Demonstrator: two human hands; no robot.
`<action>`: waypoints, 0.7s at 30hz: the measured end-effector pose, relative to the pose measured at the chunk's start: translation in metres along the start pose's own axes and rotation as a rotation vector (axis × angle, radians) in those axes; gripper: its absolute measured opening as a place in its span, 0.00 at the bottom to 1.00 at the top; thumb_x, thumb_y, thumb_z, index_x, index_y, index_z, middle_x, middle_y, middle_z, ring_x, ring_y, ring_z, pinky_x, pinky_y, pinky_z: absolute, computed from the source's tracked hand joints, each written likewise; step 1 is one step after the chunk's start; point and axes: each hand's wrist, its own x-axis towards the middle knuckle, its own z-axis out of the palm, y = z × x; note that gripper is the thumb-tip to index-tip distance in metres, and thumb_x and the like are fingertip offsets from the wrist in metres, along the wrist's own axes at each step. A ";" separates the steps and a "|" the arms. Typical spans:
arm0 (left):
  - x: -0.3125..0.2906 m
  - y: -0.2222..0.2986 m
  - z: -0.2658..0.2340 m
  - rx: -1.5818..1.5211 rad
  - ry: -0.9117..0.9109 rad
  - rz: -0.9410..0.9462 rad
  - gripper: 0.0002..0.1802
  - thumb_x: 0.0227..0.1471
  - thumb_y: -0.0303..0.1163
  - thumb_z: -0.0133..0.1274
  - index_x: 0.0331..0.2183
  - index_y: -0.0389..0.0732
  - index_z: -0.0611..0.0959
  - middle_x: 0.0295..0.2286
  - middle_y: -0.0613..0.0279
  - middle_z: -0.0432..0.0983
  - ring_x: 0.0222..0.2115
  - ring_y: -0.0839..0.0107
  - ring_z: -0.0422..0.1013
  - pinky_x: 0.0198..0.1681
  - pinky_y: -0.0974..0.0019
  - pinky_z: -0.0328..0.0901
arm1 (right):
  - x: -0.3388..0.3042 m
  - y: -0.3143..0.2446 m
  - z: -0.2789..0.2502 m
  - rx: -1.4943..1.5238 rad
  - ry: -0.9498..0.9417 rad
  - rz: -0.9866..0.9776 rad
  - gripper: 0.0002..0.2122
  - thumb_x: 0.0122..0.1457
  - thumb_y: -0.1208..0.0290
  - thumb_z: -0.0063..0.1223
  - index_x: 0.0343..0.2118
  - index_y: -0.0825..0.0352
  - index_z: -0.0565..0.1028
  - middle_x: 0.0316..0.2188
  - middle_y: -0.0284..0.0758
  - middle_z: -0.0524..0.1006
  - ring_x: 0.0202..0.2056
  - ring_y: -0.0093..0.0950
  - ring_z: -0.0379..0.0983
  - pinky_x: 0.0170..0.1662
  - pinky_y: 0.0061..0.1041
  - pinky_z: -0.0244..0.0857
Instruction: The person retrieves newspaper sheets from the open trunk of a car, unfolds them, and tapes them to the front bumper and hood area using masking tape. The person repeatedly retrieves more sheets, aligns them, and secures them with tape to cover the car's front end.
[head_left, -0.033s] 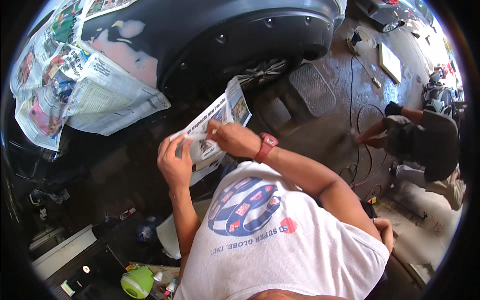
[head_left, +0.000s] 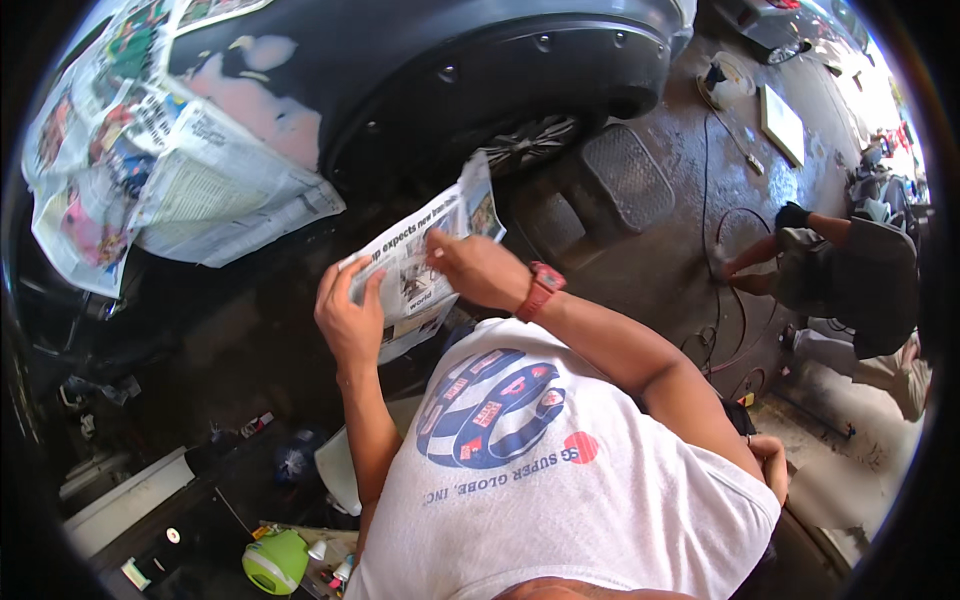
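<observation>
The creased, printed newspaper sheet (head_left: 408, 277) slants lengthwise to upper right, pinched by your left hand (head_left: 348, 315), your right hand (head_left: 482, 273) having unclear grip.

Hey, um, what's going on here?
A person beside a dark car has a newspaper sheet in front of them. The left hand grips its left edge; the right hand is over its printed face. More newspaper hangs on the car's body, next to a pinkish patch.
</observation>
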 end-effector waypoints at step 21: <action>0.052 -0.066 -0.066 -0.375 -0.407 -0.075 0.12 0.55 0.27 0.71 0.42 0.36 0.90 0.34 0.56 0.86 0.34 0.66 0.81 0.41 0.62 0.73 | 0.086 -0.107 0.019 -0.164 0.112 -0.052 0.23 0.62 0.45 0.67 0.29 0.66 0.84 0.22 0.46 0.83 0.28 0.47 0.84 0.33 0.41 0.74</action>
